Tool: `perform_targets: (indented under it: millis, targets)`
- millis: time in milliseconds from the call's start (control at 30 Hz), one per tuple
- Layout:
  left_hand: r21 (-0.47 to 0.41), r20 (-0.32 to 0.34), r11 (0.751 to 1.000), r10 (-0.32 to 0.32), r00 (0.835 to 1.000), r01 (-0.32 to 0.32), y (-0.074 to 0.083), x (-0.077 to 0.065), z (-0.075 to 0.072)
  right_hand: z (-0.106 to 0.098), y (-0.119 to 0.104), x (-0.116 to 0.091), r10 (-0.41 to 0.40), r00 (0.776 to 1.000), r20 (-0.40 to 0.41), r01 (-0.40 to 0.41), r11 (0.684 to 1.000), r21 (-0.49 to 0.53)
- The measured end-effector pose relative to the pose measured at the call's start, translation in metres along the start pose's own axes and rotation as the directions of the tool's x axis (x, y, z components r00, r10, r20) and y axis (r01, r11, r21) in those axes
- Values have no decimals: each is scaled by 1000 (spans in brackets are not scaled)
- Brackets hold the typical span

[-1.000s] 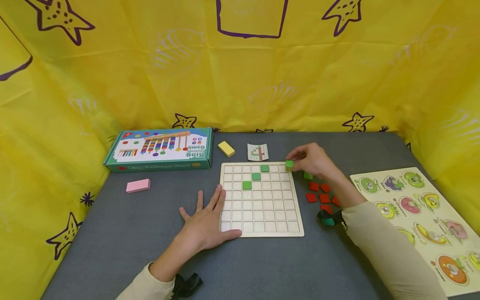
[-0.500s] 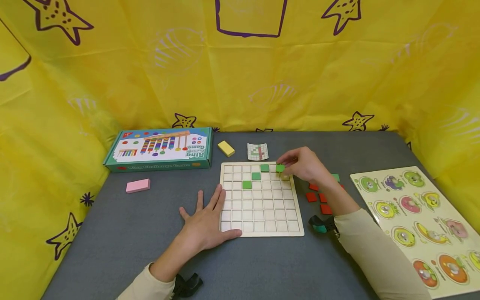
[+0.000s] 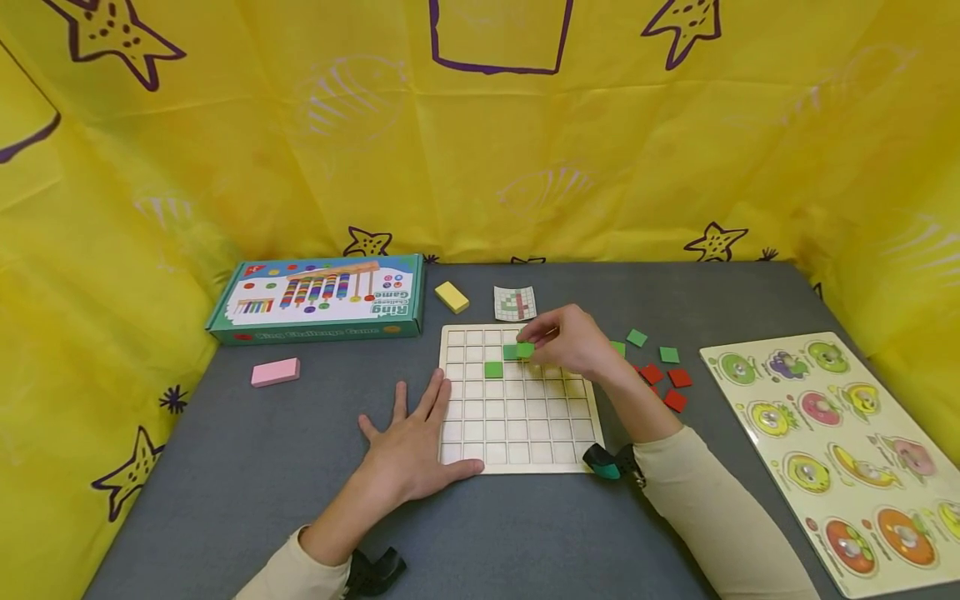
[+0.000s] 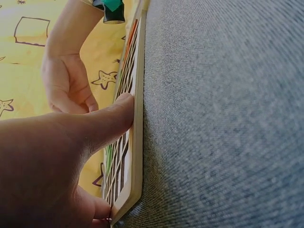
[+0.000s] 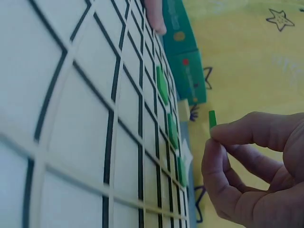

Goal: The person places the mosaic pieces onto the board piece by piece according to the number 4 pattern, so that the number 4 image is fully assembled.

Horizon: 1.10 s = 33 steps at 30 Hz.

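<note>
A white board [image 3: 495, 432] with a grid of square cells lies on the grey table. My left hand [image 3: 408, 450] is spread at its left side, the thumb resting on the near edge; in the left wrist view the thumb [image 4: 111, 121] lies on the board's rim. Between thumb and fingertips, my right hand [image 3: 573, 342] pinches a green square tile [image 3: 525, 351] above the upper part of the board. From the right wrist, the held tile [image 5: 213, 122] appears raised off the grid. Green tiles [image 5: 162, 85] sit in three cells along a diagonal; the farthest is hidden in the head view.
Right of the board lie loose red tiles [image 3: 679, 377] and green tiles [image 3: 668, 355]. Behind it are a patterned grid card [image 3: 514, 304] and a yellow block [image 3: 452, 297]. A game box [image 3: 315, 300], a pink block [image 3: 276, 372] and a fruit puzzle board [image 3: 817, 467] flank the area.
My right hand has moved left with the green tile, from the board's upper right corner to over the diagonal of tiles. My left hand has stayed in place.
</note>
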<state>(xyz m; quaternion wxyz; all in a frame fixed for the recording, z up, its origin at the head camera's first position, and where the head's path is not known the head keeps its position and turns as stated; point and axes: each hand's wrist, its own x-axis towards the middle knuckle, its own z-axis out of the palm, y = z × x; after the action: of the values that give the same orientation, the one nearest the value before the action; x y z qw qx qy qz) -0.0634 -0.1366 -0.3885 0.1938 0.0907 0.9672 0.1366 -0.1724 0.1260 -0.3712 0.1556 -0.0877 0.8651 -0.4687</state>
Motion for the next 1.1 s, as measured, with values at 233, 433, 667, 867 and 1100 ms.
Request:
perform_targets:
  millis: [233,433,667,867,1100]
  targets:
    - [0,-7,1000,5,1000,-5,0,0,1,18,-12,1,-1,1000,16,0,1000,30]
    - [4,-22,1000,10,1000,-10,2,-1,2,34,-18,3,-39,998,40,38,999,34]
    - [4,-12,1000,15,1000,-15,0,0,0,48,-23,5,-13,997,72,11,1000,29]
    - [3,26,1000,23,999,-23,-4,0,-5,57,-24,6,-17,995,98,16,1000,11]
    - [-4,49,999,35,998,-35,-7,-2,-8,65,-27,7,-37,993,116,37,999,3]
